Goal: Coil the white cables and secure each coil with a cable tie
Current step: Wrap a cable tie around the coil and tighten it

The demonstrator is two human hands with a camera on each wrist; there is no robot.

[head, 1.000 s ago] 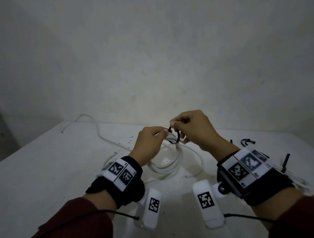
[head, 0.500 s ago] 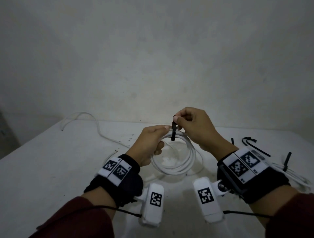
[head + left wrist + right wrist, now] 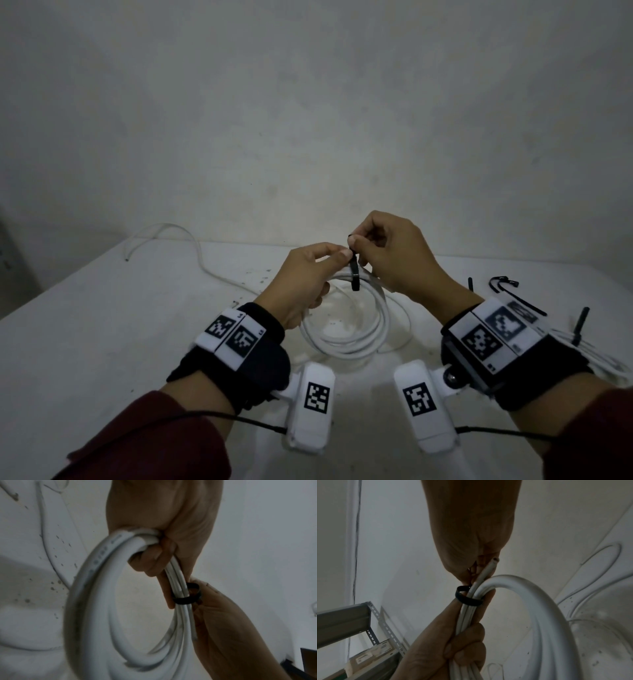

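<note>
Above a white, speckled table point(image 3: 85, 342), the left hand point(image 3: 301, 281) curls its fingers around a coil of white cable point(image 3: 346, 329), held just off the surface. The right hand point(image 3: 394, 260) pinches the end of a black cable tie point(image 3: 355, 277) looped round the bundled strands. Farther back, loose black cable ties point(image 3: 507, 287) lie to the right, an uncoiled white cable point(image 3: 191, 246) trails to the left, and a plain pale wall point(image 3: 308, 120) rises behind the table.
</note>
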